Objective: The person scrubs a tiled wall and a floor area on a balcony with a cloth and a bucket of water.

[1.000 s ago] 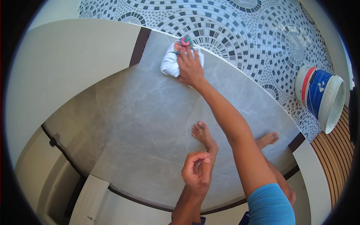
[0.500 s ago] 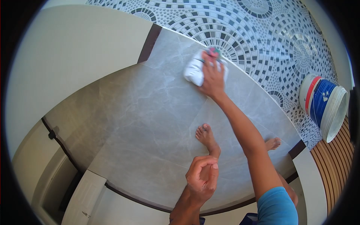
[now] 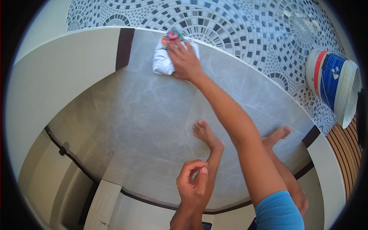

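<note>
We identify a grey marbled floor (image 3: 145, 115), bounded along its far edge by mosaic tiling (image 3: 245, 30) of small dark and white pieces laid in fan patterns. A dark border strip (image 3: 125, 48) separates the floor from a cream surface (image 3: 65, 73) at left. A white bucket (image 3: 337, 82) with blue and red bands sits on the mosaic at right, near wooden slats (image 3: 350, 153).
</note>
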Motion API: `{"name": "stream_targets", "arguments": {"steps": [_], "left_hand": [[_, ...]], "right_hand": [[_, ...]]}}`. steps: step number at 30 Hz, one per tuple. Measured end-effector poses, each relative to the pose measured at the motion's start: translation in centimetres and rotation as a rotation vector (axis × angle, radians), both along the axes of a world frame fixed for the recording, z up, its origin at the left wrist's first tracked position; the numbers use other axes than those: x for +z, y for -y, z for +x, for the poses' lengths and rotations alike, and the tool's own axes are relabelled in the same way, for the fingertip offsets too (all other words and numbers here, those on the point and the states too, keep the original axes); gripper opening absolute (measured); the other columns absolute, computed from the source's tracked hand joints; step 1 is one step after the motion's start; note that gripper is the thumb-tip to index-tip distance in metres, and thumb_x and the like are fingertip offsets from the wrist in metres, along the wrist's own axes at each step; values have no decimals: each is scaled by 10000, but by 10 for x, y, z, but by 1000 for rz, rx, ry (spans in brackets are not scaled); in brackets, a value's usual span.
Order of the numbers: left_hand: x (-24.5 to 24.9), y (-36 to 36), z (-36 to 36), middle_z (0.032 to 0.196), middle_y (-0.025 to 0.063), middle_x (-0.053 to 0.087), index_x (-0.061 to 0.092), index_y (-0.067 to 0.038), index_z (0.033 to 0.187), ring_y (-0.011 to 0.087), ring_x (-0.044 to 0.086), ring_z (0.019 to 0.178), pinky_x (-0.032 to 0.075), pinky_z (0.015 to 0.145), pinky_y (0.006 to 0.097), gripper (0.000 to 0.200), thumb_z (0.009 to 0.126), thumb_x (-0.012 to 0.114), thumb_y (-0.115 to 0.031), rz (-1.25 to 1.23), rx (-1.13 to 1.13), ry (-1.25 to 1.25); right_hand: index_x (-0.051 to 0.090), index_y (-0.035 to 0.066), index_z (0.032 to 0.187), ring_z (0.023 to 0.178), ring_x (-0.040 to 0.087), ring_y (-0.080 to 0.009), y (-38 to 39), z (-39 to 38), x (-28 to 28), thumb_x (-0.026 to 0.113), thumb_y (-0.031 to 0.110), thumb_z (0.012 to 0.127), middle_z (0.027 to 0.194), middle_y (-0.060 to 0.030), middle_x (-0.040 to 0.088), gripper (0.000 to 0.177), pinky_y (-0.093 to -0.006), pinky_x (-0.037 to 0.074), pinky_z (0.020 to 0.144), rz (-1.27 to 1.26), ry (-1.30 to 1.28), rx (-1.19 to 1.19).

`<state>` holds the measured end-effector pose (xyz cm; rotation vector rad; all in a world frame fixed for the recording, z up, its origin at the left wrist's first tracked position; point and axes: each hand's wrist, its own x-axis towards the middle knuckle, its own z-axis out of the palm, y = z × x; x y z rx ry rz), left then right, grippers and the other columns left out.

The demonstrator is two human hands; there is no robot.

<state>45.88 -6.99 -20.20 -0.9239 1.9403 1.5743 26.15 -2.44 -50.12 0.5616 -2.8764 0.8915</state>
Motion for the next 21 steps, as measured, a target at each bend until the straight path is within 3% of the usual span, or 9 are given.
{"name": "stream_targets", "arguments": {"steps": [4,8,12,13,14,15,17,19,21], "left_hand": [[4,-25,11,916,81,606,564,8,987,110,559,844,452,759,240,108,881,556,-13,61,-18,87],[-2,-40,27,919,70,612,570,13,1006,111,564,850,449,795,250,134,886,568,-44,116,-101,137],[-1,-46,27,928,63,611,574,17,1027,118,563,863,441,822,261,172,888,577,-82,119,-187,209],[-1,-48,28,930,63,610,574,17,1027,119,562,865,440,824,262,175,888,578,-89,109,-198,208],[-1,-49,29,932,62,609,574,17,1026,120,561,868,439,825,264,178,888,579,-96,103,-213,211],[-1,-51,30,934,62,608,575,16,1025,121,559,870,438,827,265,182,888,580,-103,103,-231,214],[-3,-55,33,936,62,607,573,14,1026,119,559,871,438,824,261,177,891,576,-100,104,-276,226],[-6,-59,36,938,62,605,570,11,1029,116,558,872,438,821,255,171,895,570,-94,100,-297,232],[-6,-63,38,942,60,604,566,8,1035,112,557,872,439,817,248,165,898,563,-84,103,-305,240]], "right_hand": [[571,14,1138,1295,376,-335,-132,99,10,774,249,559,1378,-146,439,657,-492,254,1046,67,87,-142],[399,-25,1309,1325,335,-357,-283,226,29,801,255,551,1428,-193,357,902,-494,211,1070,263,255,-289],[231,-85,1391,1319,299,-422,-365,304,38,747,206,600,1413,-274,320,988,-445,235,1096,252,384,-775],[207,-79,1403,1342,247,-429,-365,313,28,759,236,602,1469,-263,226,1022,-466,236,1083,239,372,-827],[199,-74,1409,1339,257,-421,-350,306,27,766,232,588,1457,-265,251,1044,-460,239,1081,299,304,-872],[172,-69,1419,1340,267,-404,-329,294,28,775,252,572,1448,-260,270,1088,-470,262,1059,63,369,-1020],[193,-43,1426,1308,325,-408,-272,261,27,773,289,560,1415,-270,324,1094,-452,269,1061,258,259,-969],[228,-19,1425,1381,215,-328,-216,224,29,778,364,569,1486,-201,229,1087,-506,158,1089,199,330,-759],[393,-41,1302,1383,209,-326,-182,205,27,759,332,571,1485,-185,235,899,-544,147,1083,259,446,-457]]}}
